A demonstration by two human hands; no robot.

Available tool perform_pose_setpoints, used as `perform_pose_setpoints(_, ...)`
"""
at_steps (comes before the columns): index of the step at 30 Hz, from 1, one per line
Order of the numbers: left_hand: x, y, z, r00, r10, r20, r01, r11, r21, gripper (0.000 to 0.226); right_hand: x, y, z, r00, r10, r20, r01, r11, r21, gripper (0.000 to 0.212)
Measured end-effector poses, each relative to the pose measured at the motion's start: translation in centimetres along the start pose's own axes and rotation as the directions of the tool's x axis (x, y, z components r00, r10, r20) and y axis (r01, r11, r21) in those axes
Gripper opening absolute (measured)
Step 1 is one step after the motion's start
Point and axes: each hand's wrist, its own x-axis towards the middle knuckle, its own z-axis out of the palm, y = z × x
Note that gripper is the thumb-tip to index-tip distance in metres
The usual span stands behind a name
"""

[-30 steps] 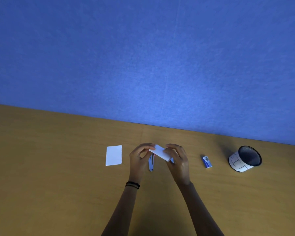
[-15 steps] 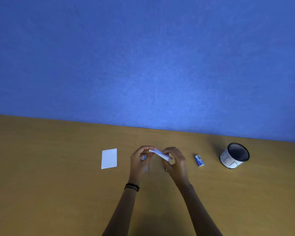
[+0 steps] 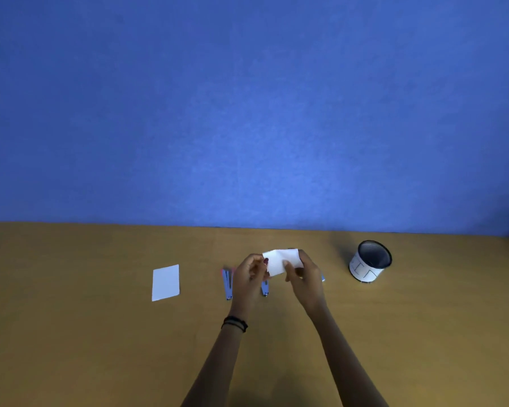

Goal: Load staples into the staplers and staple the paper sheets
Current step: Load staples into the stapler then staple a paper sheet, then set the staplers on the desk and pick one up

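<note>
Head: left hand (image 3: 249, 279), right hand (image 3: 306, 276) pinch paper sheet (image 3: 278, 259) edges.

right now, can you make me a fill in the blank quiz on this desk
1. The left hand and right hand pinch the small white paper sheet ___ the brown wooden table.
2. The flat white paper rectangle lies ___ of both hands.
3. The black wristbands circle the ___ wrist.
4. The white cylindrical cup stands ___ of the hands.
Missing: above; left; left; right

left hand (image 3: 249, 276) and right hand (image 3: 304, 276) pinch, fingers curled.
</note>
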Motion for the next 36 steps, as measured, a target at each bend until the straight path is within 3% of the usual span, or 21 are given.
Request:
perform_pose_setpoints(6,-0.7,0.5,2.9,0.996,0.034,0.085,-0.042,0.995,0.089,0.015,-0.6,-0.1,-1.6,0.979,0.030,-0.201,-0.026,0.999,0.019,0.018)
perform_pose_setpoints(9,-1.0,0.8,4.2,0.987,0.059,0.150,-0.081,0.986,0.149,0.017,-0.5,0.3,-2.5,0.976,0.034,-0.217,-0.033,0.999,0.005,0.029)
perform_pose_setpoints(15,-1.2,1.1,6.2,0.972,0.083,0.221,-0.128,0.971,0.200,0.011,-0.6,1.4,-3.7,0.989,-0.139,-0.057,0.132,0.984,-0.121,0.039)
perform_pose_setpoints(23,-0.8,0.5,7.8,0.955,0.086,0.284,-0.155,0.961,0.229,0.011,-1.0,3.7,-5.2,0.975,-0.141,0.173,0.182,0.952,-0.248,0.027)
perform_pose_setpoints(28,-0.2,0.2,8.8,0.899,0.058,0.434,-0.211,0.926,0.312,0.025,0.0,5.5,-6.1,0.995,-0.083,0.063,0.100,0.930,-0.355,0.024)
perform_pose_setpoints(33,-0.3,-0.3,8.9,0.847,-0.105,0.521,-0.016,0.975,0.223,0.037,1.5,6.7,-7.0,1.000,-0.015,0.016,0.020,0.933,-0.359,0.033)
perform_pose_setpoints(36,-0.4,-0.3,8.5,0.813,-0.121,0.569,0.009,0.981,0.196,0.045,2.8,7.9,-8.2,0.994,0.097,-0.053,-0.110,0.925,-0.363,0.044)
